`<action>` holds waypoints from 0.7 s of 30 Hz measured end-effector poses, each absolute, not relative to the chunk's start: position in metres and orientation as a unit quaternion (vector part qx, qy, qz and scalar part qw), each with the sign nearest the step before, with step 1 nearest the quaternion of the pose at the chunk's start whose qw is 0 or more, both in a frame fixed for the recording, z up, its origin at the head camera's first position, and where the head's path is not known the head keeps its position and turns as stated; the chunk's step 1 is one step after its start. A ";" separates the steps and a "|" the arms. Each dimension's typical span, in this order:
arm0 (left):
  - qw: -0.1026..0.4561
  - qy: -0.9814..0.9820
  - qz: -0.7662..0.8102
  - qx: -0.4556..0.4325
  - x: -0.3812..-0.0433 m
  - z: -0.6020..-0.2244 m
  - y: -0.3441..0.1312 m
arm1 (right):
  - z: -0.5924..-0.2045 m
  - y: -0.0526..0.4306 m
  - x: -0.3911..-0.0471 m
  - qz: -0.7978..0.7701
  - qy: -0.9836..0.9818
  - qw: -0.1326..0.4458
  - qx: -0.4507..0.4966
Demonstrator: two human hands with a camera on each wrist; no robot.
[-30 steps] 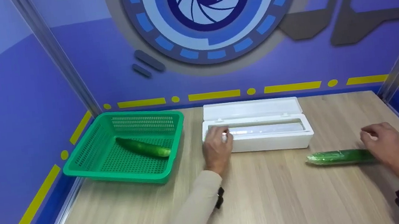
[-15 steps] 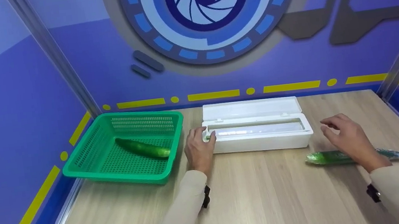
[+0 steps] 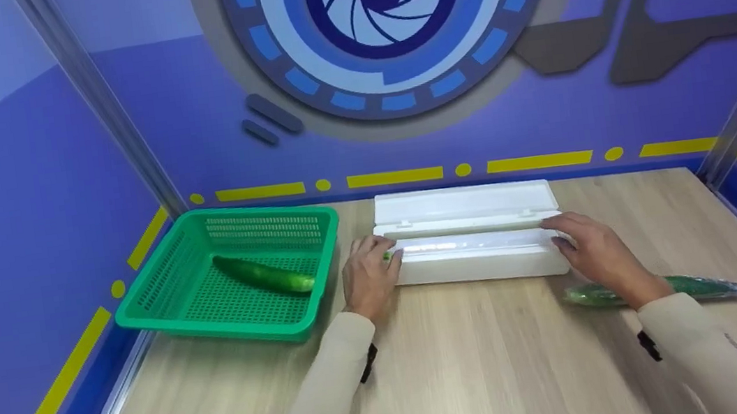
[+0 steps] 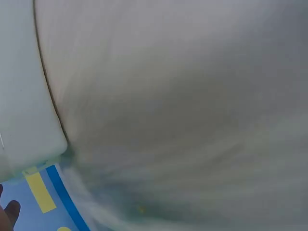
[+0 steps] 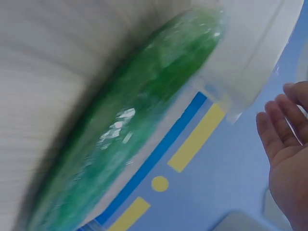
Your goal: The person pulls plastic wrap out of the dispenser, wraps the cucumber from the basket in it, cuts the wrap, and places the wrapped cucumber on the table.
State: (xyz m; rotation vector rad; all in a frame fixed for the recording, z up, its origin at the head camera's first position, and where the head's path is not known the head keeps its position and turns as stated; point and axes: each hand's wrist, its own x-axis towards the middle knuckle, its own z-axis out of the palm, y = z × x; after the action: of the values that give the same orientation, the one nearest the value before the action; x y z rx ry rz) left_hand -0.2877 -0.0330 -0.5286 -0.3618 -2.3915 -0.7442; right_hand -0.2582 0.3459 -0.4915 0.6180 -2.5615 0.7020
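Note:
A roll of clear cling film point(image 3: 471, 242) lies in a long white box point(image 3: 474, 268), its lid point(image 3: 465, 201) swung back. My left hand point(image 3: 370, 273) curves its thumb and fingers round the roll's left end, where a bit of green shows. At the right end my right hand point(image 3: 596, 253) has its thumb on the near side and forefinger on the far side of the roll. Under the right wrist lies a film-wrapped cucumber point(image 3: 698, 287), which fills much of the right wrist view. The left wrist view shows the box's pale side and a fingertip at the corner.
A green plastic basket point(image 3: 215, 330) stands at the left with a cucumber point(image 3: 263, 273) in it. Printed blue wall panels point(image 3: 396, 147) close off the wooden tabletop point(image 3: 478, 355) at the back and both sides.
My right hand has moved left from the wrapped cucumber to the box's right end. The left hand has shifted left to the box's other end. Basket and box stay put.

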 end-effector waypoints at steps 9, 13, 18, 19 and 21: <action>0.223 -0.927 -0.270 -0.137 -0.294 -0.514 -0.034 | -0.484 0.336 -0.273 0.198 -0.955 0.106 0.193; 0.205 -0.934 -0.261 -0.130 -0.296 -0.508 -0.032 | -0.484 0.335 -0.277 0.206 -0.951 0.124 0.194; 0.207 -0.937 -0.247 -0.131 -0.298 -0.505 -0.032 | -0.487 0.334 -0.277 0.240 -0.943 0.144 0.178; 0.212 -0.937 -0.246 -0.131 -0.299 -0.504 -0.032 | -0.487 0.334 -0.277 0.251 -0.941 0.147 0.173; 0.224 -0.935 -0.241 -0.134 -0.300 -0.502 -0.031 | -0.487 0.335 -0.277 0.281 -0.935 0.149 0.158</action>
State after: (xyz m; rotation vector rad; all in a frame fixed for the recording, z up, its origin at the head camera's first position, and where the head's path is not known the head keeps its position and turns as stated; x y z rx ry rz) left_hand -0.2997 -0.0313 -0.5017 -0.3688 -2.5791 -0.6659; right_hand -0.2774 0.3347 -0.4870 0.4555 -2.6871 0.8078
